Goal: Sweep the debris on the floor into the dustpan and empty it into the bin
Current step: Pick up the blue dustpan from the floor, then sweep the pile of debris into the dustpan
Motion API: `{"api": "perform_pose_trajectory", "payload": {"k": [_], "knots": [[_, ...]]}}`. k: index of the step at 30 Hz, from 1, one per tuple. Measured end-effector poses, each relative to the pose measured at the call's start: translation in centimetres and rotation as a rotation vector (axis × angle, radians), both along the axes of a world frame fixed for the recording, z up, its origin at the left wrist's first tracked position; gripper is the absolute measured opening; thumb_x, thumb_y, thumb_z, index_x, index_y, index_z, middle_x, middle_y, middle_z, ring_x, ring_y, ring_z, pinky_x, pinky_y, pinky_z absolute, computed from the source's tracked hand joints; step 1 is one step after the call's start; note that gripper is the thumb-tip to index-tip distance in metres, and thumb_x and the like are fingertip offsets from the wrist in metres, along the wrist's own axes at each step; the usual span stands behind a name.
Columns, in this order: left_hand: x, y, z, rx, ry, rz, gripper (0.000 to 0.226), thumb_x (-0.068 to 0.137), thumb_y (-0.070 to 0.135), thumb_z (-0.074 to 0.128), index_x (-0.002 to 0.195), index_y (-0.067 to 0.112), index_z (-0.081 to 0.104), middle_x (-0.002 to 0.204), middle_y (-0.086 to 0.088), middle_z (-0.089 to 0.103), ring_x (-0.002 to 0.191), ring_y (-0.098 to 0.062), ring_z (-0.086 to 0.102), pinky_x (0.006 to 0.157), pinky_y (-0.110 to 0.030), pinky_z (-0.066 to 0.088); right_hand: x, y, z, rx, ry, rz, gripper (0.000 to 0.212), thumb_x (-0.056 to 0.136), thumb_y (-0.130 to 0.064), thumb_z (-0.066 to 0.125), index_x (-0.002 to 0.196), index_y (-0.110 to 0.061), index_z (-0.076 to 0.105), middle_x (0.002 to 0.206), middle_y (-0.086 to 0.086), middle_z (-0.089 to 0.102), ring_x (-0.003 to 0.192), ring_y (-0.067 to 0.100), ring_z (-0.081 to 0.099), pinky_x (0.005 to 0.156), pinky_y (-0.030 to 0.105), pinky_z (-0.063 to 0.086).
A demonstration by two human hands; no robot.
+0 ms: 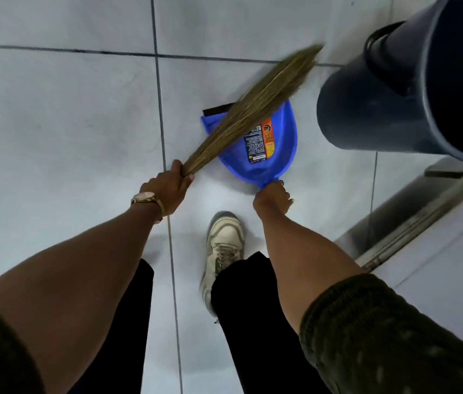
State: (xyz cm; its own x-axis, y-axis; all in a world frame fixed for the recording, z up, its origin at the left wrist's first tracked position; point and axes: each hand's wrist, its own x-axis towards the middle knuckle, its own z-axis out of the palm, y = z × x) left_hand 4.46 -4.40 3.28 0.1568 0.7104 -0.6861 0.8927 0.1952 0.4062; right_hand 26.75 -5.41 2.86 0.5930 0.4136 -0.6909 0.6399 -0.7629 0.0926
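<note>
A blue dustpan (280, 143) with a printed label lies on the pale tiled floor, its black rubber lip pointing away to the upper left. My right hand (274, 196) grips its handle at the near end. My left hand (167, 189), with a wristwatch, holds the butt of a straw hand broom (255, 105). The broom slants up to the right across the dustpan's mouth, its blurred tips on the floor beyond the pan. No debris shows in the pan or on the tiles.
A dark blue-grey bin (372, 109) stands at the upper right, close to the dustpan. A metal sliding-door track (412, 223) runs along the right. My white shoe (223, 245) is planted just behind the dustpan.
</note>
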Motion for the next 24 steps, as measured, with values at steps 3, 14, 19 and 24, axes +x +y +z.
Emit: {"api": "perform_pose_trajectory", "payload": {"k": [3,14,19,24], "knots": [[-1.4,0.4,2.0,0.029,0.019,0.056,0.037,0.099,0.048,0.030,0.108,0.013,0.039,0.076,-0.005,0.055,0.063,-0.029,0.053,0.059,-0.034,0.041,-1.2,0.9,2.4,0.128,0.082,-0.078,0.033,0.094,-0.010,0.050,0.125,-0.002,0.045,0.131,0.017,0.056,0.121,0.036,0.054,0.100,0.044,0.043],[-17.6,-2.9,14.1,0.134,0.038,0.600,0.036,0.097,0.050,0.034,0.110,0.018,0.041,0.076,-0.012,0.061,0.082,-0.043,0.064,0.062,-0.037,0.041,-15.5,3.4,16.1,0.123,0.045,0.677,0.036,0.095,-0.010,0.046,0.131,-0.008,0.040,0.123,0.011,0.058,0.114,0.034,0.057,0.090,0.045,0.047],[-29.9,-7.0,18.4,0.189,0.031,0.910,0.034,0.097,0.046,0.043,0.111,0.016,0.046,0.070,-0.001,0.057,0.083,-0.040,0.064,0.061,-0.033,0.037,-29.8,3.8,19.4,0.100,0.153,0.957,0.042,0.094,-0.010,0.049,0.135,-0.009,0.037,0.127,0.009,0.056,0.118,0.033,0.053,0.091,0.046,0.044],[-43.4,-11.7,20.7,0.280,0.175,1.118,0.049,0.097,0.044,0.042,0.144,0.033,0.032,0.114,-0.011,0.068,0.104,-0.037,0.063,0.079,-0.042,0.049,-45.9,4.0,20.4,0.027,0.239,1.130,0.041,0.091,-0.011,0.053,0.130,-0.009,0.041,0.126,0.010,0.057,0.119,0.034,0.053,0.093,0.046,0.044]]}}
